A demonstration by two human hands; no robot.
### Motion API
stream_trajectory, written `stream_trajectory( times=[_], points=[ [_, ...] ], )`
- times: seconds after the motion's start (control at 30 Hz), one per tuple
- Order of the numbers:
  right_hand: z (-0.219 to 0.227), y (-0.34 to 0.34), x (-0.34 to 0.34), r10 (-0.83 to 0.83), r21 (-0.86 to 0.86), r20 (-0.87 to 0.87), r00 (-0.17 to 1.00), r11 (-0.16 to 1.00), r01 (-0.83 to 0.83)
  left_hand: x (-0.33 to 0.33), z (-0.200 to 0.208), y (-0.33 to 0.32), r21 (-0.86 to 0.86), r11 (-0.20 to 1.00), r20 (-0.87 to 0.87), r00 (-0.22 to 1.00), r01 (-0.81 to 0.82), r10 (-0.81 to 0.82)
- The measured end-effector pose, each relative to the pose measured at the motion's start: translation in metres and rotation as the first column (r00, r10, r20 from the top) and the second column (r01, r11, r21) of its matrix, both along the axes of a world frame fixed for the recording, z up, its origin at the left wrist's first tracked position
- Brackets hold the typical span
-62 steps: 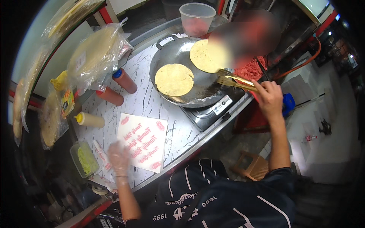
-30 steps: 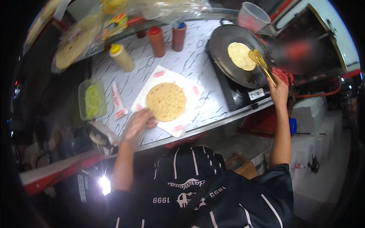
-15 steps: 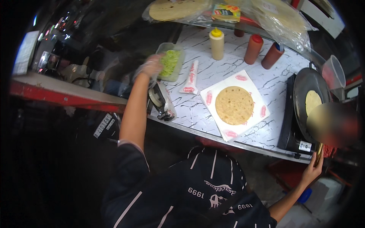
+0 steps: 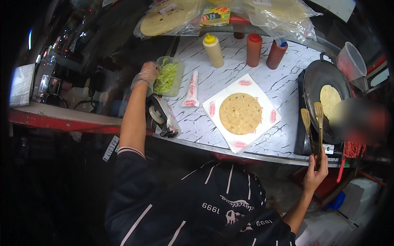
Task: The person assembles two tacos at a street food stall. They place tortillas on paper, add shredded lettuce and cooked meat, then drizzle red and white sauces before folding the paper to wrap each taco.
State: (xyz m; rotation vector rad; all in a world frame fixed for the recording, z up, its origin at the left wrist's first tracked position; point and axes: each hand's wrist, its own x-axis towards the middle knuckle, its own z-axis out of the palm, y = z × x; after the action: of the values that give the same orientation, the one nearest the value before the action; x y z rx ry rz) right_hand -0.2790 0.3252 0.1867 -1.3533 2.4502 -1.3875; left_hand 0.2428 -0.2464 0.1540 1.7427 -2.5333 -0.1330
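Note:
My left hand [image 4: 147,73], in a clear plastic glove, is at the left rim of a clear plastic container [image 4: 179,78] of shredded lettuce [image 4: 166,77]. Its fingers are curled, and what they may hold is hidden. My right hand [image 4: 316,171] grips gold-coloured metal tongs [image 4: 319,127], whose two arms are spread and point up in front of the black pan [image 4: 320,82]. A pale flatbread [image 4: 329,98] lies in the pan, partly covered by a blurred patch. On white printed paper [image 4: 266,119] in mid-table rests a browned round flatbread [image 4: 240,114].
A wrapped roll [image 4: 192,90] and a tape dispenser [image 4: 161,117] are near the container. Squeeze bottles with yellow [image 4: 214,51], red [image 4: 254,51] and blue [image 4: 276,55] caps stand at the back. Bagged flatbreads [image 4: 170,18] lie beyond. A red-handled utensil [image 4: 341,170] juts past the table edge.
My right hand has raised the tongs from beside the pan's right side, and their arms now show spread. My left hand stays by the lettuce container. The whole view has shifted.

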Motion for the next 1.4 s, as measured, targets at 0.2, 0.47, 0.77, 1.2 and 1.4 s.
stream_trajectory(
  times=[0.2,0.47,0.77,1.2,1.4],
  points=[
    [0.005,-0.011,0.008,0.054,0.042,0.030,0.998,0.998,-0.055,-0.019,0.075,0.046,-0.175,0.969,-0.105,0.975,0.174,-0.194],
    [-0.003,-0.023,0.028,0.131,0.091,0.060,0.989,0.986,-0.137,-0.151,0.115,0.159,0.216,0.852,-0.475,0.813,0.477,-0.336],
    [-0.027,-0.020,0.053,0.238,0.316,0.005,0.971,0.921,-0.228,-0.250,-0.029,0.209,0.281,0.445,-0.530,0.524,0.850,-0.667],
    [-0.030,-0.077,0.083,0.242,0.417,-0.108,0.964,0.892,-0.177,-0.190,-0.028,0.213,0.346,0.584,-0.757,0.586,0.734,-0.289],
    [-0.021,-0.087,0.092,0.270,0.368,-0.035,0.962,0.899,-0.238,-0.111,0.003,0.152,0.208,0.872,-0.917,0.399,0.443,0.016]
  ],
)
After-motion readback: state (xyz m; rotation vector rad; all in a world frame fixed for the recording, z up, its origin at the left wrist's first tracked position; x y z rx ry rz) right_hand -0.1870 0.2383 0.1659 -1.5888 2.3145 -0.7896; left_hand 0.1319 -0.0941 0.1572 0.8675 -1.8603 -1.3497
